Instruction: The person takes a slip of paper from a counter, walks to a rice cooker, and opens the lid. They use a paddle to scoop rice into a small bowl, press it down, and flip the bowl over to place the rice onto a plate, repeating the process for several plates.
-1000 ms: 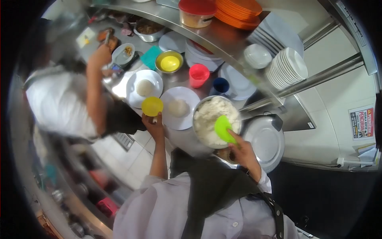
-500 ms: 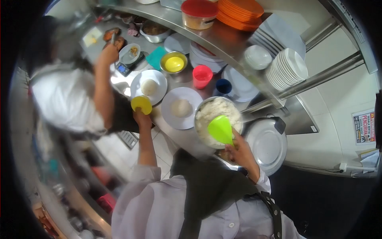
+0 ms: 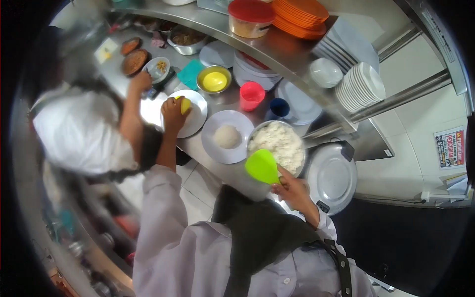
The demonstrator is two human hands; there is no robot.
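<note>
My left hand (image 3: 174, 115) holds a yellow cup (image 3: 185, 105) over the farther white plate (image 3: 199, 115), covering the middle of that plate. Beside it, the nearer white plate (image 3: 213, 143) bears a round mound of rice (image 3: 227, 137). My right hand (image 3: 292, 189) grips the handle of a lime-green paddle (image 3: 262, 167). The paddle's blade is at the near left rim of a metal pot full of rice (image 3: 278, 141).
A co-worker's hand (image 3: 140, 81) is near a white bowl (image 3: 157, 69) at upper left. Behind the plates stand a metal bowl (image 3: 201, 79), a red cup (image 3: 252, 96) and a blue cup (image 3: 278, 108). A steel shelf (image 3: 292, 74) crosses above; a large lid (image 3: 330, 179) lies right.
My left hand has moved up and away with the yellow cup, onto the farther plate. The green paddle has shifted left from above the rice to the pot's rim.
</note>
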